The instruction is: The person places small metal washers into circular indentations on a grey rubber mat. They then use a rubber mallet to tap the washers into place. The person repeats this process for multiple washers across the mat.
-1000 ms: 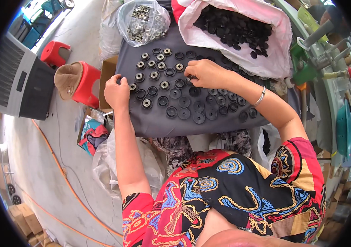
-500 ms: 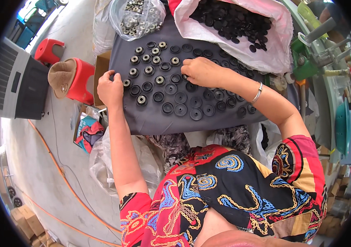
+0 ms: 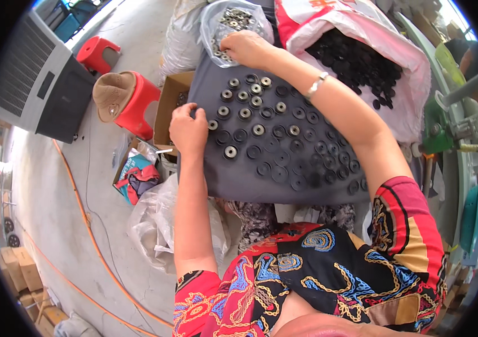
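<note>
My right hand [image 3: 245, 48] reaches into a clear plastic bag [image 3: 211, 35] of small silver metal bearings [image 3: 238, 20] at the table's far edge. Its fingers are bent down among them; what they hold is hidden. My left hand [image 3: 189, 129] is curled at the table's left edge, beside a cardboard box [image 3: 166, 106] and near a black wheel with a silver centre [image 3: 212, 124]. The left fingertips are mostly hidden. Round black wheels [image 3: 279, 173] lie spread over the dark cloth [image 3: 239, 188]; several on the left side carry silver centres [image 3: 258, 130].
A large sack [image 3: 413, 84] of black discs [image 3: 357, 59] lies at the far right. Green machinery [image 3: 434, 126] stands beside the table. To the left are red stools [image 3: 143, 106], one with a tan hat [image 3: 116, 92], a grey cooler [image 3: 37, 73] and an orange hose [image 3: 84, 216].
My right hand has left the black wheels and gone to the bag. A silver centre now shows in a wheel where it was. The view has shifted; my left hand remains near the table's left edge.
</note>
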The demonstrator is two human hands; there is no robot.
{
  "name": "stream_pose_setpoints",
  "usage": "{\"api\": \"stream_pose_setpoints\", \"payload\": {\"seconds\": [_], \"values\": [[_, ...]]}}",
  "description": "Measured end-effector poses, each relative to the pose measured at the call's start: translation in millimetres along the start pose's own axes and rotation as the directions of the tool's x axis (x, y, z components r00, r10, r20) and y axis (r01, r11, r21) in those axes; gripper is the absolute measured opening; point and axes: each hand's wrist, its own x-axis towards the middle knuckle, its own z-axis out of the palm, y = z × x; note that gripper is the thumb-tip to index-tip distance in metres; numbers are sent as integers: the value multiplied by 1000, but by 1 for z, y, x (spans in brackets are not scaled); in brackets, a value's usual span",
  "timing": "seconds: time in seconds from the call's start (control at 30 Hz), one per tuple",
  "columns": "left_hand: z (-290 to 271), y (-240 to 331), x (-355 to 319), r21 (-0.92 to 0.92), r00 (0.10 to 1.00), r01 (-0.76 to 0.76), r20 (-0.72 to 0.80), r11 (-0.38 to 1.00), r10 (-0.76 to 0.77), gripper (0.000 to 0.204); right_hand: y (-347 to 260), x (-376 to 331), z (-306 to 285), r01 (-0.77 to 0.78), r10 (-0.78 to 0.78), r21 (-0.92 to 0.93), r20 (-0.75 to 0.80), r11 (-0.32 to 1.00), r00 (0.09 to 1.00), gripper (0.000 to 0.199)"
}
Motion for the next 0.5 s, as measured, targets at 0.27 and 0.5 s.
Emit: {"api": "stream_pose_setpoints", "payload": {"seconds": [0.27, 0.5], "values": [[1, -8, -4, -16, 1000, 9, -25, 1000, -9, 24, 11, 41, 60, -67, 138, -355, 179, 932, 974, 19], [-9, -7, -6, -17, 998, 63, 32, 998, -63, 23, 12, 46, 76, 91, -33, -386, 154, 918, 988, 16]]}}
